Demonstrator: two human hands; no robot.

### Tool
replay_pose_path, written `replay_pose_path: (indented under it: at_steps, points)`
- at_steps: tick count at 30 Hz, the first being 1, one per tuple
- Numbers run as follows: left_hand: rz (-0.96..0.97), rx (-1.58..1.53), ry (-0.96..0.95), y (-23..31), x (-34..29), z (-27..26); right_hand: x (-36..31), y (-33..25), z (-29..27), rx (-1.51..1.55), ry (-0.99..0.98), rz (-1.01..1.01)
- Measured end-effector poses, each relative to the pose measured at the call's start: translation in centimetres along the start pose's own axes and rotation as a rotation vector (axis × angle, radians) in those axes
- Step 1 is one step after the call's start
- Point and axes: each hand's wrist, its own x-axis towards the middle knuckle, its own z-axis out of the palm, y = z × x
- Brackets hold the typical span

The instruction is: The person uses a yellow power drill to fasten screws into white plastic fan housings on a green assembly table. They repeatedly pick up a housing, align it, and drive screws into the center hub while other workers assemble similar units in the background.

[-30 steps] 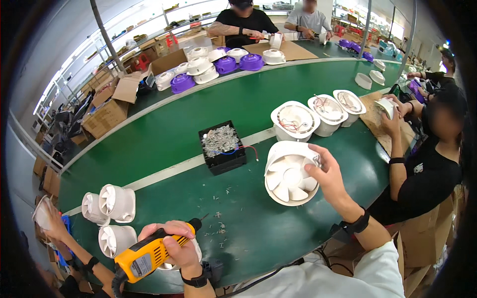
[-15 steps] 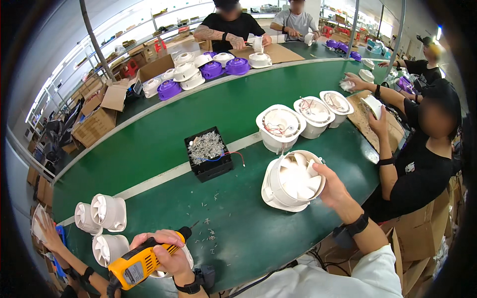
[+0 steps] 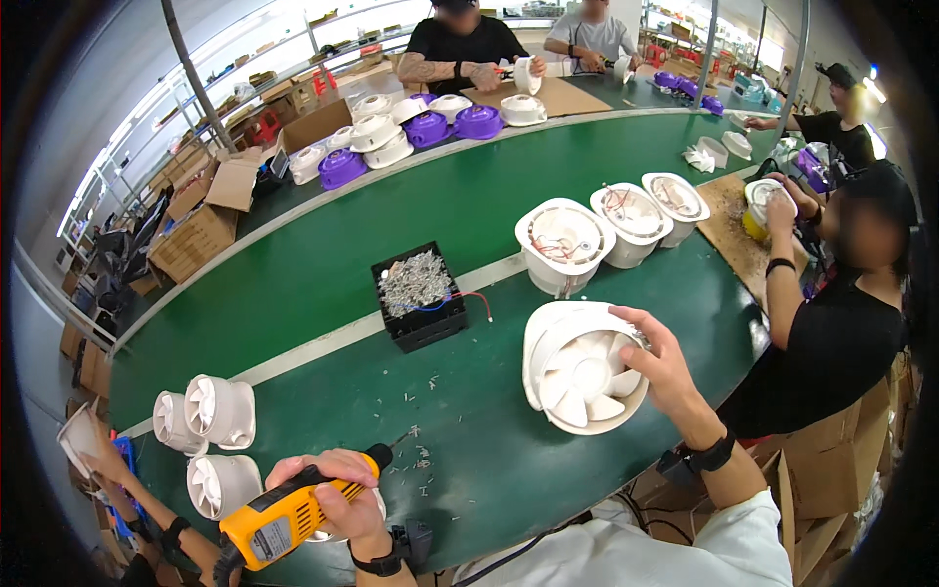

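My left hand (image 3: 344,499) is closed around a yellow and black electric screwdriver (image 3: 279,526), its thin bit pointing right over the green bench. Behind that hand, a white part (image 3: 380,501) is mostly hidden. My right hand (image 3: 670,367) grips the right rim of a white fan housing (image 3: 536,352), thumb inside the rim and fingers over the top edge. The housing leans so that its white fan blades (image 3: 590,380) face me. Loose screws (image 3: 423,460) lie scattered between the screwdriver and the housing.
A black box (image 3: 419,328) full of screws stands mid-bench with a red and blue wire on it. White housings (image 3: 562,240) with wires stand behind the fan housing. More fan units (image 3: 223,411) sit at left. Co-workers work at right, left and across the green belt (image 3: 391,210).
My right hand has tipped the fan housing so its blades turn toward me. The screwdriver hardly moved. At right, a co-worker left a white part on the belt and brought both hands together.
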Motion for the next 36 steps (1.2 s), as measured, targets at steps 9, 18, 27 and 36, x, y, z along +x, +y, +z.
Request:
replay_pose_path:
  at_steps: [9,18,27,36]
  points:
    - [-0.224,-0.089,-0.309,2.9,-0.6,4.4,2.6,3.2,5.3,-0.061,-0.238,0.531]
    - [-0.305,-0.102,-0.316,2.0,-2.2,6.9,2.7,4.5,4.7,-0.159,-0.238,0.468]
    - [-0.359,-0.115,-0.358,2.3,-2.2,7.2,2.8,4.8,4.5,-0.172,-0.237,0.462]
    - [-0.341,-0.105,-0.354,1.7,-2.2,7.6,3.0,5.4,4.3,-0.188,-0.228,0.453]
